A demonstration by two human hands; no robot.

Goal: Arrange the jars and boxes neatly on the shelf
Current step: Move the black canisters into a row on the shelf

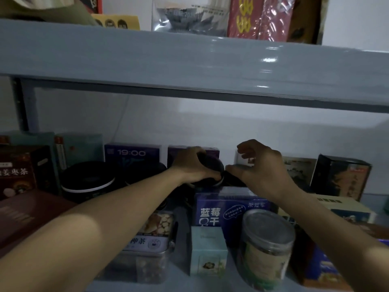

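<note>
Black-lidded jar (pixel 210 171) in left hand (pixel 190 165) grip, right hand (pixel 259 171) seemingly loose

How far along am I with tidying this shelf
Done: boxes stand upright along the back wall. In hand: your left hand grips a dark jar lid; your right hand hovers beside it, fingers loosely curled. Left: the front jar, small box and tin sit unevenly.

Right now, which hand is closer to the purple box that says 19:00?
The left. The left hand grips a dark jar lid just right of the 19:00 box; the right hand is farther right, beyond that jar.
</note>
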